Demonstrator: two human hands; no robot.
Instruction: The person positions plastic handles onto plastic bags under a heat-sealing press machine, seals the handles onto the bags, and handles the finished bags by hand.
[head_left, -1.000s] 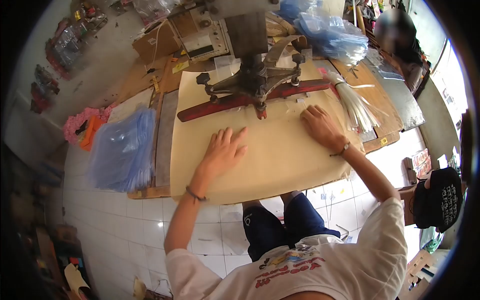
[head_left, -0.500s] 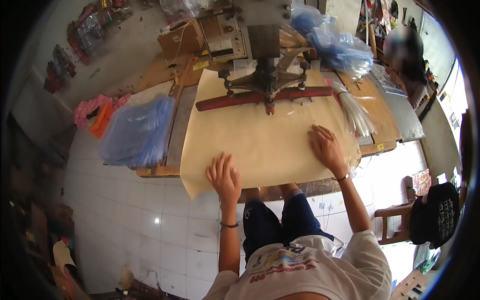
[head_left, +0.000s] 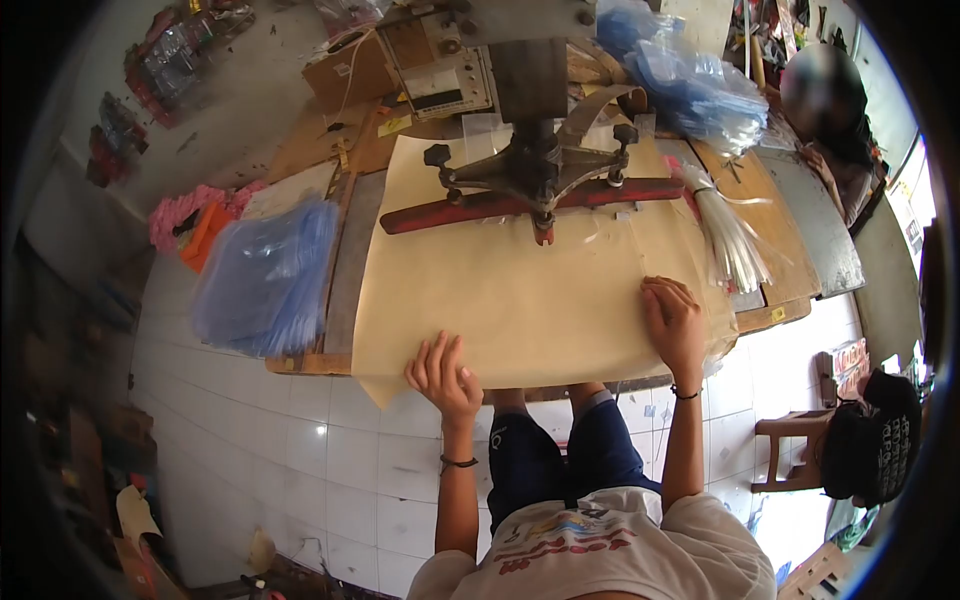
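A large tan sheet [head_left: 500,300] covers the middle of the worktable and hangs a little over its front edge. My left hand [head_left: 442,378] lies on the sheet's front left part, fingers stretched out. On the right side, my right hand [head_left: 676,325] rests on the sheet with fingers loosely bent and nothing visible in them. Clear plastic [head_left: 715,320] shows along the sheet's right edge, beside that hand. Above the back half of the sheet hangs a machine head with a long red bar [head_left: 460,213].
Blue plastic sheets [head_left: 265,275] are stacked at the left, near an orange item [head_left: 204,240]. Clear strips [head_left: 725,230] lie at the right. More plastic [head_left: 695,90] and a control box [head_left: 440,80] stand behind. Another person [head_left: 830,110] sits at the far right.
My right hand has slid back toward me and its fingers are more bent. My left hand has shifted slightly toward the front edge. The camera view has tilted slightly.
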